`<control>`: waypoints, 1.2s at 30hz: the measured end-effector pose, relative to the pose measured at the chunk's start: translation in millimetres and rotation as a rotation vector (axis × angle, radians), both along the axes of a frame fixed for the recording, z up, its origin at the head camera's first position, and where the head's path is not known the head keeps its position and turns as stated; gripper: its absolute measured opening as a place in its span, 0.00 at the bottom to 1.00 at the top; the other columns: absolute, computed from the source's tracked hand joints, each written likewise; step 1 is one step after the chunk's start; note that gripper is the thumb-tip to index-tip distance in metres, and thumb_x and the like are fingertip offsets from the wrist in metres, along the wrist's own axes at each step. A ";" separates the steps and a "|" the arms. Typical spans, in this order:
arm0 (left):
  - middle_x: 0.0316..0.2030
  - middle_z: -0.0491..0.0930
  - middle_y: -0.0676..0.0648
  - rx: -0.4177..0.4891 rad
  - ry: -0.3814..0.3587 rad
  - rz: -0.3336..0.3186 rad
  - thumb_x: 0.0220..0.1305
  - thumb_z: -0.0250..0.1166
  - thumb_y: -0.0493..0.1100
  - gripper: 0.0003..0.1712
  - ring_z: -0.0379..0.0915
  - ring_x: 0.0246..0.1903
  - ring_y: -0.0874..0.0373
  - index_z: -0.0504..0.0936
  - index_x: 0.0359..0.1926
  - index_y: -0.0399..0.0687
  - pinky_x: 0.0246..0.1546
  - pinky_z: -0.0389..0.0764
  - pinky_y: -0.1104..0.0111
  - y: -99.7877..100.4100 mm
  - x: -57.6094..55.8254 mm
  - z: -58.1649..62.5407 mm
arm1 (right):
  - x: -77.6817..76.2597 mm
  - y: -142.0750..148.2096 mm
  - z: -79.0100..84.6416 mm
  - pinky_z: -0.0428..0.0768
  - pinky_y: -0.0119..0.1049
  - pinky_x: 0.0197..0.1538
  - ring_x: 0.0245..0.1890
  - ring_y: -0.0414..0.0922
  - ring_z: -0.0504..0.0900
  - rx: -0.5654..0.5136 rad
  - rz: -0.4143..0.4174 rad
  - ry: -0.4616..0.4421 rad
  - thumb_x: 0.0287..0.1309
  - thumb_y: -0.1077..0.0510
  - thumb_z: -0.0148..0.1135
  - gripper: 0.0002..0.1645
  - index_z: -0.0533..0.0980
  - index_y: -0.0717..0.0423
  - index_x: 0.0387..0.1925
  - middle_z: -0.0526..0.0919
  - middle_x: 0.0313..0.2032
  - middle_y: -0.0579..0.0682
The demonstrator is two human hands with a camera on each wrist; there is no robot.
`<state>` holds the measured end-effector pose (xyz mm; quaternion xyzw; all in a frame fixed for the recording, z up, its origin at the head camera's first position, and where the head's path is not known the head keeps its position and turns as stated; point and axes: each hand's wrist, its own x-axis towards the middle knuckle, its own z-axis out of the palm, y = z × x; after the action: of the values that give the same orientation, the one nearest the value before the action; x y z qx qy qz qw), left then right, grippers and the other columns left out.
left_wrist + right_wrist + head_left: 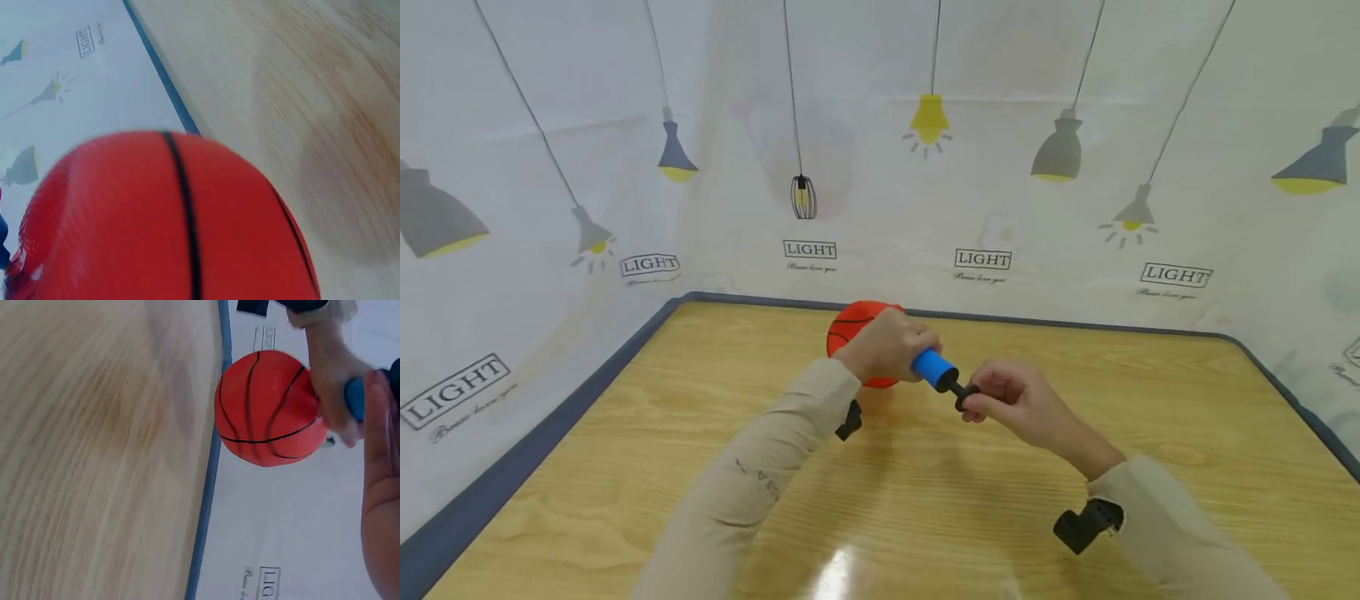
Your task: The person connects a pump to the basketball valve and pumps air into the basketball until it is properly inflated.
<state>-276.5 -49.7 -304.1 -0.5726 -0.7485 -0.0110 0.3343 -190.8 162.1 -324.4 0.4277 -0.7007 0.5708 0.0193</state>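
A small hand pump with a blue barrel (934,369) is held above the table, tilted down to the right. My left hand (891,344) grips the barrel, its fingers wrapped round it. With thumb and fingers, my right hand (1021,404) pinches the black handle (966,397) at the pump's near end; a short length of black rod shows between handle and barrel. Beyond the left hand is a red ball (265,406) with black basketball lines, rounded out. The ball (144,212) fills much of the left wrist view. My left hand hides where pump and ball meet.
A wood-grain table (700,483) with a dark blue edge (1037,322) lies beneath both hands. Behind it and at the sides hang white sheets (865,100) printed with lamps. Black camera mounts (1088,525) sit at both wrists.
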 end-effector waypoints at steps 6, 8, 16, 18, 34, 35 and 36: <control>0.21 0.79 0.52 0.011 -0.002 0.008 0.39 0.68 0.43 0.10 0.73 0.17 0.62 0.77 0.26 0.46 0.24 0.76 0.72 -17.0 -5.7 -1.2 | 30.8 17.3 8.4 0.78 0.34 0.26 0.25 0.40 0.80 0.022 0.003 0.016 0.52 0.73 0.53 0.08 0.73 0.63 0.34 0.80 0.26 0.52; 0.21 0.79 0.52 0.027 -0.009 0.022 0.38 0.68 0.42 0.11 0.74 0.17 0.62 0.77 0.25 0.45 0.23 0.76 0.72 -22.8 -7.3 -3.7 | 37.7 24.4 7.4 0.78 0.33 0.26 0.25 0.40 0.80 -0.001 0.031 0.014 0.51 0.74 0.54 0.09 0.73 0.62 0.34 0.81 0.27 0.50; 0.18 0.78 0.53 -0.024 0.000 -0.006 0.40 0.66 0.42 0.08 0.72 0.17 0.63 0.77 0.24 0.47 0.23 0.75 0.73 -15.5 -0.9 -3.9 | 10.1 2.8 -14.0 0.78 0.36 0.28 0.26 0.42 0.80 -0.040 0.036 0.037 0.51 0.76 0.52 0.08 0.73 0.67 0.33 0.80 0.27 0.55; 0.18 0.78 0.53 -0.041 0.004 0.007 0.40 0.66 0.43 0.08 0.72 0.17 0.63 0.77 0.25 0.47 0.23 0.75 0.73 -11.6 0.7 -2.5 | 2.2 -4.9 -16.8 0.79 0.38 0.28 0.27 0.41 0.80 -0.036 0.002 0.020 0.52 0.75 0.52 0.05 0.72 0.69 0.33 0.79 0.27 0.57; 0.21 0.80 0.52 -0.079 -0.022 0.039 0.41 0.67 0.46 0.12 0.75 0.19 0.62 0.77 0.27 0.47 0.26 0.77 0.71 -10.8 -2.9 -1.5 | 31.8 20.9 -4.5 0.78 0.34 0.26 0.26 0.40 0.80 -0.002 0.025 0.021 0.50 0.75 0.53 0.09 0.73 0.63 0.33 0.80 0.26 0.53; 0.21 0.79 0.52 -0.062 -0.023 0.025 0.41 0.67 0.45 0.11 0.75 0.19 0.62 0.77 0.26 0.47 0.26 0.77 0.71 -7.9 -2.3 -2.7 | 27.4 17.8 -5.2 0.78 0.34 0.25 0.25 0.39 0.80 0.003 0.017 0.045 0.50 0.75 0.53 0.09 0.73 0.64 0.33 0.80 0.26 0.54; 0.20 0.79 0.52 -0.050 -0.020 0.013 0.40 0.67 0.45 0.10 0.75 0.19 0.63 0.77 0.26 0.47 0.26 0.77 0.71 -5.1 -1.6 -3.6 | 22.1 14.2 -6.1 0.78 0.34 0.26 0.25 0.40 0.80 0.011 0.002 0.060 0.50 0.75 0.54 0.08 0.73 0.64 0.33 0.80 0.26 0.54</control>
<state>-278.1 -54.8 -307.7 -0.5756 -0.7557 0.0040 0.3125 -168.7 176.3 -330.4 0.4454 -0.7025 0.5539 0.0376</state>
